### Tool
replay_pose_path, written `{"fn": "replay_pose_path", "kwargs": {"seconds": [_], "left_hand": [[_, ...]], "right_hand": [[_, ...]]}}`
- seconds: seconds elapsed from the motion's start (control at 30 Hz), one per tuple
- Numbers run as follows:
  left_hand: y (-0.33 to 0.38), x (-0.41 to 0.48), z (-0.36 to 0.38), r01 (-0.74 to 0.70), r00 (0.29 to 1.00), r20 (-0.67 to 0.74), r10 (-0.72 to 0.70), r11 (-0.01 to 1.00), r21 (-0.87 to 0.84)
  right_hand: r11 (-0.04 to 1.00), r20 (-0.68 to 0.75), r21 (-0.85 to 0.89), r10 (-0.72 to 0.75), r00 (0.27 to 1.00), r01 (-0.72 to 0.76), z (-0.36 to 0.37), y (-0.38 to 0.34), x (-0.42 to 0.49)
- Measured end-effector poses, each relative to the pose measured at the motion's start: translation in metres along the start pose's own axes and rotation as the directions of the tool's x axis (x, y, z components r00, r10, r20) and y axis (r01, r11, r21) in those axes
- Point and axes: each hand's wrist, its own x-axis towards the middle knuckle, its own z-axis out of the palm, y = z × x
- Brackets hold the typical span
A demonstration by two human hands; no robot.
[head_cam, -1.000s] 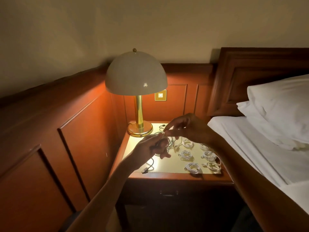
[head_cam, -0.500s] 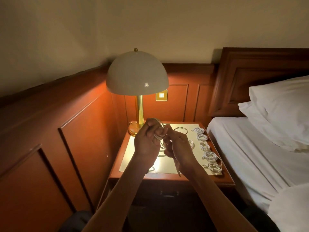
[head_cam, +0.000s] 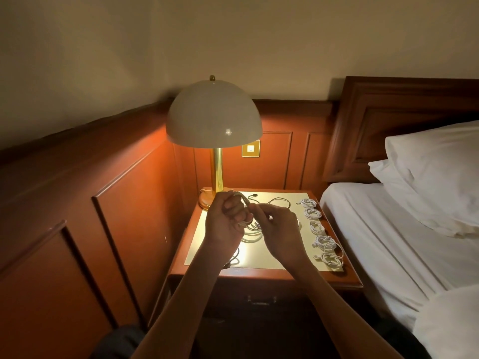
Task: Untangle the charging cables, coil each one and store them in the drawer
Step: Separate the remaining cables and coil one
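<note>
A pale cable (head_cam: 243, 203) was looped in the left hand (head_cam: 225, 224), whose fingers were curled closed around the loops, above the tabletop (head_cam: 274, 257). The right hand (head_cam: 278, 230), at 3 o'clock of the left and touching it, pinched a strand of the same cable between thumb and fingertips. Beneath both hands lay loose white cable loops (head_cam: 250, 235). A dark cable (head_cam: 274, 202) lay uncoiled at 12 o'clock of the hands, and another dark cable (head_cam: 233, 259) showed at 6 o'clock of the left hand, partly hidden by the forearm. Five coiled white cables (head_cam: 317, 228) stood in a row along the 3 o'clock edge of the tabletop, the nearest two touching. The drawer (head_cam: 261, 297) below the tabletop was closed, in shadow. A domed lamp (head_cam: 213, 120) stood at the 11 o'clock corner. A bed (head_cam: 388, 242) with pillows (head_cam: 438, 172) lay at 3 o'clock.
</note>
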Motion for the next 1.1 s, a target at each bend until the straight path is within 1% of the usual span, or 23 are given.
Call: {"fn": "replay_pose_path", "kwargs": {"seconds": [0.07, 0.13, 0.2, 0.27, 0.3, 0.33, 0.4, 0.47, 0.53, 0.57, 0.63, 0.7, 0.73, 0.8, 0.83, 0.87, 0.93, 0.97, 1.0, 1.07, 1.1], "left_hand": [[0.003, 0.002, 0.001, -0.004, 1.000, 0.007, 0.003, 0.985, 0.173], [0.005, 0.005, 0.002, -0.054, 0.998, 0.014, 0.053, 0.932, 0.357], [0.007, 0.009, 0.002, -0.127, 0.991, 0.038, 0.127, 0.827, 0.547], [0.010, 0.009, 0.004, -0.155, 0.986, 0.063, 0.152, 0.729, 0.667], [0.013, 0.009, 0.006, -0.142, 0.988, 0.049, 0.149, 0.722, 0.677], [0.016, 0.009, 0.008, -0.133, 0.990, 0.049, 0.135, 0.745, 0.654], [0.023, 0.011, 0.006, -0.143, 0.990, 0.101, 0.103, 0.776, 0.614], [0.027, 0.013, 0.004, -0.146, 0.989, 0.094, 0.112, 0.735, 0.663], [0.026, 0.012, 0.003, -0.171, 0.985, 0.100, 0.142, 0.687, 0.706], [0.024, 0.011, 0.002, -0.182, 0.982, 0.095, 0.161, 0.695, 0.696], [0.022, 0.009, 0.001, -0.192, 0.978, 0.055, 0.203, 0.751, 0.632], [0.021, 0.008, -0.002, -0.211, 0.972, 0.052, 0.231, 0.745, 0.632], [0.020, 0.009, -0.006, -0.225, 0.968, 0.058, 0.244, 0.743, 0.630], [0.017, 0.009, -0.008, -0.235, 0.961, 0.022, 0.275, 0.773, 0.589], [0.014, 0.007, -0.009, -0.255, 0.952, 0.015, 0.305, 0.766, 0.590], [0.010, 0.007, -0.011, -0.291, 0.935, 0.031, 0.352, 0.715, 0.635], [0.001, 0.007, -0.014, -0.359, 0.886, 0.080, 0.458, 0.566, 0.742], [-0.003, 0.006, -0.013, -0.376, 0.865, 0.091, 0.494, 0.517, 0.769], [-0.006, 0.004, -0.014, -0.383, 0.841, 0.104, 0.532, 0.448, 0.808], [-0.010, 0.001, -0.014, -0.390, 0.804, 0.123, 0.581, 0.359, 0.848], [-0.012, 0.001, -0.014, -0.388, 0.792, 0.125, 0.598, 0.334, 0.859]], "right_hand": [[0.999, -0.044, -0.030, -0.027, 0.999, 0.026, 0.001, 0.004, -0.001], [0.997, -0.087, -0.065, -0.051, 0.995, 0.046, 0.004, 0.006, -0.002], [0.996, -0.118, -0.066, -0.065, 0.991, 0.057, 0.005, 0.007, -0.001], [0.997, -0.118, -0.054, -0.057, 0.991, 0.051, 0.004, 0.006, 0.004], [0.997, -0.105, -0.054, -0.054, 0.993, 0.049, 0.002, 0.006, 0.007], [0.997, -0.088, -0.058, -0.060, 0.994, 0.055, 0.000, 0.005, 0.009], [0.996, -0.062, -0.065, -0.073, 0.995, 0.069, -0.003, 0.004, 0.013], [0.997, -0.036, -0.050, -0.059, 0.998, 0.057, -0.006, 0.002, 0.016], [0.999, -0.006, -0.001, -0.041, 0.999, 0.041, -0.009, 0.000, 0.018], [0.999, 0.004, 0.015, -0.046, 0.999, 0.046, -0.010, -0.002, 0.018], [0.998, 0.017, 0.007, -0.063, 0.998, 0.063, -0.013, -0.007, 0.020], [0.998, 0.023, -0.007, -0.059, 0.998, 0.059, -0.018, -0.012, 0.024], [0.998, 0.041, -0.010, -0.054, 0.998, 0.055, -0.022, -0.015, 0.027], [0.999, 0.101, -0.011, -0.050, 0.994, 0.051, -0.026, -0.020, 0.033], [0.999, 0.124, -0.009, -0.039, 0.991, 0.040, -0.026, -0.021, 0.035], [1.000, 0.143, -0.007, -0.022, 0.989, 0.023, -0.025, -0.022, 0.035], [1.000, 0.164, -0.012, 0.006, 0.987, -0.004, -0.022, -0.021, 0.033], [1.000, 0.162, -0.018, 0.003, 0.987, 0.000, -0.020, -0.020, 0.030], [0.999, 0.155, -0.031, -0.013, 0.988, 0.018, -0.019, -0.018, 0.029], [0.996, 0.143, -0.067, -0.052, 0.988, 0.062, -0.019, -0.014, 0.028], [0.994, 0.142, -0.078, -0.062, 0.988, 0.073, -0.019, -0.013, 0.028]]}}
